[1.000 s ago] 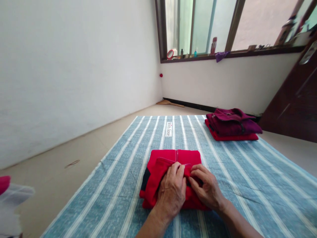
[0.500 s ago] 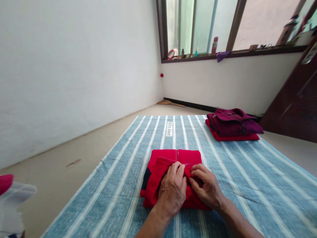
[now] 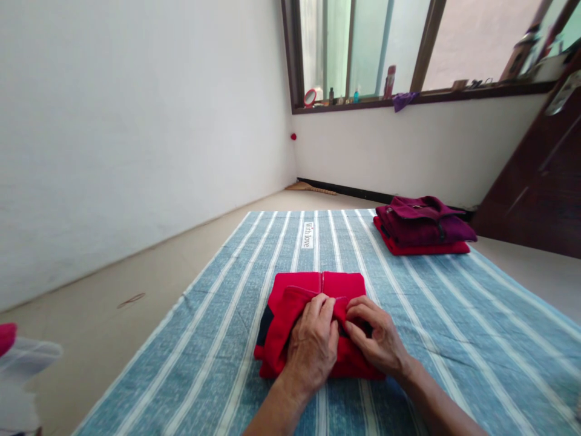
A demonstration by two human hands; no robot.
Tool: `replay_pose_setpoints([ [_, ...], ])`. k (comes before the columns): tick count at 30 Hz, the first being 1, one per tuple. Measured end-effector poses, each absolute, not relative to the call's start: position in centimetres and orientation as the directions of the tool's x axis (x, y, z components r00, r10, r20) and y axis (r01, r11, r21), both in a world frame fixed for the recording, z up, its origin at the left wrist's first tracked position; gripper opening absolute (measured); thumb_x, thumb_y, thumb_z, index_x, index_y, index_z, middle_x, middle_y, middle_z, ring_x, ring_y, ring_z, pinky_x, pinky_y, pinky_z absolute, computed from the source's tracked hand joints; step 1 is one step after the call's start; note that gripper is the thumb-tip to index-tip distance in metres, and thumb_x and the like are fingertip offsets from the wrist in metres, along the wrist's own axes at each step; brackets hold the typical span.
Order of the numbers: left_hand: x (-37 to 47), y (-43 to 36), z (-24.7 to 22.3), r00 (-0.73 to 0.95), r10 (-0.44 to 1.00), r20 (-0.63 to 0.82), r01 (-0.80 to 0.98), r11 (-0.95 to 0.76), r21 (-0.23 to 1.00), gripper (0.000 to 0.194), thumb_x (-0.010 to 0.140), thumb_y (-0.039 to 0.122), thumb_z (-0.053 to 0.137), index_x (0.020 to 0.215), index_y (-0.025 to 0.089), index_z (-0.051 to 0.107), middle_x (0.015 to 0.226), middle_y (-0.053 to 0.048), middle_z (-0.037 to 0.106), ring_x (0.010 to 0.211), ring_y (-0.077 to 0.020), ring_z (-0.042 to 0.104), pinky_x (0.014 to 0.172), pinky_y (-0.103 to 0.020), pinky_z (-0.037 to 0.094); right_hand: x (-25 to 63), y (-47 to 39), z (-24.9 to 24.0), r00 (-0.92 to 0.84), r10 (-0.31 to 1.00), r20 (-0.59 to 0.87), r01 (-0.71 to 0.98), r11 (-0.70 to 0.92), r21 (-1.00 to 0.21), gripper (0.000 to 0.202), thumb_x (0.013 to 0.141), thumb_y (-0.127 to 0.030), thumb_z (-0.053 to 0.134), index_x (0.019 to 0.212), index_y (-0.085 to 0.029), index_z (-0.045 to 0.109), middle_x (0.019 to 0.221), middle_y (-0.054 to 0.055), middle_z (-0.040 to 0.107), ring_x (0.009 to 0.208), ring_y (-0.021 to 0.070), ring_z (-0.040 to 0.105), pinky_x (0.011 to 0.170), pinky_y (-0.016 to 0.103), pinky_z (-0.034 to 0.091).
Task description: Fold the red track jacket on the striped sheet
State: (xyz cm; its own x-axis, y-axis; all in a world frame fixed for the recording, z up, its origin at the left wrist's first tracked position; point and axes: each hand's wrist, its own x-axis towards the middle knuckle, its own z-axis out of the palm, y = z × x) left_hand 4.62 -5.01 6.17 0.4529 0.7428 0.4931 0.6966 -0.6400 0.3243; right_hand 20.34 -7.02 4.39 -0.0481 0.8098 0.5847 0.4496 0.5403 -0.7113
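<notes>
A folded red zip jacket (image 3: 296,281) with a dark patch at its left side lies on the striped blue cloth (image 3: 218,339). My left hand (image 3: 314,336) rests on the jacket's top layer, its fingers together and bent, gripping the fabric near the zip. Just to the right, my right hand (image 3: 377,333) pinches a fold of the same jacket between thumb and fingers. Both hands partly hide the middle of the garment, and the fingertips of the left hand sink into the cloth.
Folded purple and red garments (image 3: 424,224) are stacked at the table's far right corner. A white translucent bag (image 3: 27,363) with something red stands at the lower left. Bottles and a round mirror (image 3: 310,97) line the windowsill. A dark red door (image 3: 535,175) is at right.
The view has shifted slightly, so everything sits a little further left. Both hands keep the same hold on the red jacket, with hardly any movement.
</notes>
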Motion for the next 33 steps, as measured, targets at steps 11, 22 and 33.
replay_pose_setpoints([
  [11,4.7,-4.9,6.1,0.448,0.749,0.488,0.688,-0.638,0.346,0.041,0.082,0.010,0.046,0.122,0.020,0.049,0.115,-0.008,0.056,0.108,-0.0223,0.054,0.094,-0.039,0.049,20.7,-7.2,5.1,-0.094,0.832,0.547,0.481,0.519,-0.707,0.012,0.073,-0.012,0.058,0.080,-0.021,0.053,0.084,0.003,0.058,0.078,0.0165,0.056,0.070,0.029,0.049],
  [22,4.7,-5.0,6.3,0.463,0.757,0.461,0.694,-0.633,0.343,0.039,0.083,0.011,0.045,0.122,0.017,0.048,0.116,-0.010,0.055,0.110,-0.0226,0.053,0.095,-0.039,0.048,19.7,-8.1,4.8,-0.136,0.828,0.545,0.735,0.453,-0.505,0.023,0.069,-0.003,0.047,0.083,-0.021,0.050,0.086,0.006,0.056,0.081,0.0193,0.054,0.072,0.030,0.047],
  [33,4.7,-5.0,6.1,0.466,0.754,0.462,0.703,-0.633,0.324,0.038,0.083,0.011,0.045,0.121,0.016,0.049,0.116,-0.010,0.055,0.109,-0.0229,0.053,0.095,-0.039,0.048,19.2,-8.2,4.3,-0.130,0.801,0.585,0.769,0.454,-0.450,0.019,0.074,-0.004,0.043,0.077,-0.019,0.054,0.085,0.007,0.057,0.079,0.0184,0.054,0.073,0.030,0.046],
])
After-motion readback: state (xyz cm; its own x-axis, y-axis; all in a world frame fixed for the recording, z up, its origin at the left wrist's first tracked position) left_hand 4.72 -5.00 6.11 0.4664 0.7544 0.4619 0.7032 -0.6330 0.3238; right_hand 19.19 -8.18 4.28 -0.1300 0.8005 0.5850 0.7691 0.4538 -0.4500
